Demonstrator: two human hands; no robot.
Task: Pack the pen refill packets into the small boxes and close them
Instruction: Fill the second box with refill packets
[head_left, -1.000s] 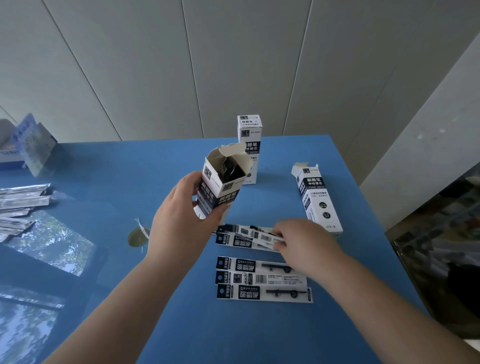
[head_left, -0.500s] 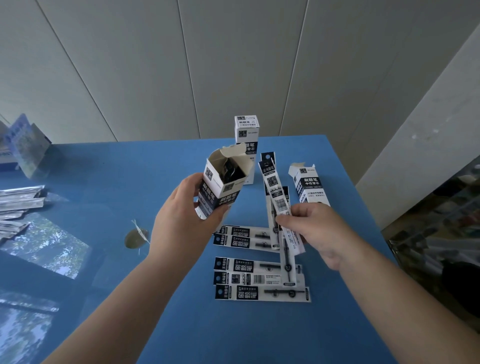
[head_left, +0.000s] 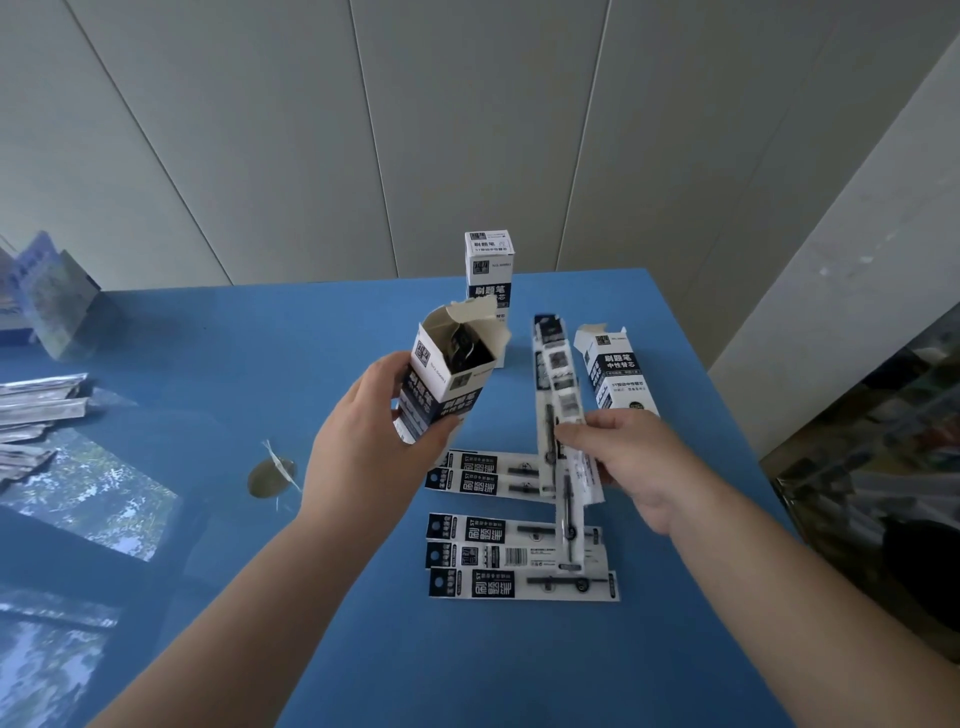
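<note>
My left hand (head_left: 371, 441) grips a small white and dark box (head_left: 449, 382) above the blue table, tilted, its top flaps open and dark packets inside. My right hand (head_left: 631, 462) pinches a couple of long refill packets (head_left: 558, 384), held upright just right of the box's mouth. Several more refill packets lie flat on the table: two (head_left: 480, 475) under my hands and three (head_left: 519, 558) nearer to me. A shut box (head_left: 488, 270) stands upright at the back. Another box (head_left: 615, 371) lies flat to the right with its end flap open.
The blue table (head_left: 234, 353) ends close on the right, beside a grey wall. A pile of silvery packets (head_left: 36, 410) lies at the left edge, and a blue printed carton (head_left: 47, 296) stands behind it. A small round brownish scrap (head_left: 272, 475) lies left of my left hand.
My right hand has picked refill packets off the table, turned them upright and raised them a little beside the open box. My left hand has kept hold of the box.
</note>
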